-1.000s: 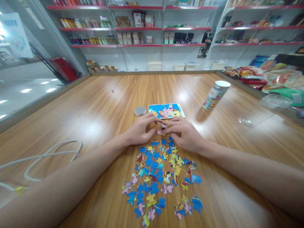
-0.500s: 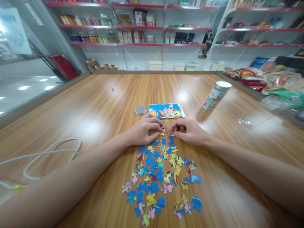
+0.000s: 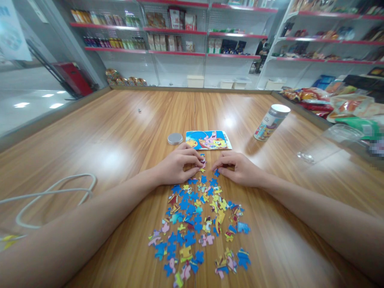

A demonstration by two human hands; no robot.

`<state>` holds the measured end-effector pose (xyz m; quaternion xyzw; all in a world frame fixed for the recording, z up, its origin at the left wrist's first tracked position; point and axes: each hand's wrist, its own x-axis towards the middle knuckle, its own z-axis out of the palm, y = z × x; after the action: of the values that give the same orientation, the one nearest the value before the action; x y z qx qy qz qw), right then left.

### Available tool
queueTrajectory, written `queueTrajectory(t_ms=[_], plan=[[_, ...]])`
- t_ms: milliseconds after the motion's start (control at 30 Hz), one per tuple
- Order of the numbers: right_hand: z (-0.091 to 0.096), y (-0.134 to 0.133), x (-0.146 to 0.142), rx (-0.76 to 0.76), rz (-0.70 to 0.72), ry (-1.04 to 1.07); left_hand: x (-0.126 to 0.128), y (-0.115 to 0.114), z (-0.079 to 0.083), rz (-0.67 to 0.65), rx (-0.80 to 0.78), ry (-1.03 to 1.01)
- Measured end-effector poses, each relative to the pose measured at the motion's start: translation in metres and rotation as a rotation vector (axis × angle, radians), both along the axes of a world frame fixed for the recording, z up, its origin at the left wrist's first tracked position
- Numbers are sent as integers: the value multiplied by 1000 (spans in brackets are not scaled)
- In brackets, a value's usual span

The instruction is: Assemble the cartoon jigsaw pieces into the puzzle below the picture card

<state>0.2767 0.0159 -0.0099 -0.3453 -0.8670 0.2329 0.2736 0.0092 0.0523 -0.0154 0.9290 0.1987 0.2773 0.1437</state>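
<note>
Many loose jigsaw pieces (image 3: 191, 209), mostly blue, yellow and pink, are spread over the wooden table before me. At the far end of the spread, my left hand (image 3: 183, 163) pinches a small pink and white puzzle piece (image 3: 203, 161) against the table. Opposite it, my right hand (image 3: 237, 167) has thumb and forefinger closed on a blue puzzle piece (image 3: 216, 173). A narrow gap separates the two hands. Just beyond them lies a picture card (image 3: 208, 140) with cartoon figures, beside a round metal lid (image 3: 175, 139).
A printed cylindrical can (image 3: 271, 123) stands to the right, with a clear plastic container (image 3: 330, 142) farther right. A white cable (image 3: 57, 192) loops at the left. Snack bags (image 3: 315, 100) lie past the table's right edge. Stocked shelves (image 3: 177, 53) line the back.
My view has shifted slightly. The right fingertips have moved slightly nearer to me and now close on the blue piece; the left hand stays at its piece.
</note>
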Motion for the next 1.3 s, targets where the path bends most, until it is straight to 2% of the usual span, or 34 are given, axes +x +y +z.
queueTrajectory(t_ms=[200, 333, 467, 533, 633, 733, 800, 933, 1133, 1233, 1300], plan=[[0, 0, -2, -10, -6, 15, -1, 1, -2, 8, -14, -17], [4, -2, 1, -34, 82, 23, -1, 2, -3, 11, -26, -32], [7, -7, 2, -151, 212, 37, 0, 3, -2, 10, -52, -57], [6, -9, -1, -193, 188, 78, 0, 5, 0, 14, -118, -85], [2, -11, -9, -93, 116, 88, -1, 9, 1, 93, -306, -221], [1, -12, -14, 33, 178, 17, -2, 14, 2, 220, -439, -398], [3, -12, -14, 55, 223, -4, -3, 16, 1, 285, -473, -454], [6, -15, -11, 54, 272, -15, -2, 18, -1, 325, -489, -436], [2, -19, -11, 82, 245, 49, 0, 18, -2, 263, -468, -397], [8, -30, -19, 234, 183, 82, 1, 18, -3, 256, -450, -372], [19, -47, -28, 374, 183, 69, 1, 18, -3, 268, -441, -362]])
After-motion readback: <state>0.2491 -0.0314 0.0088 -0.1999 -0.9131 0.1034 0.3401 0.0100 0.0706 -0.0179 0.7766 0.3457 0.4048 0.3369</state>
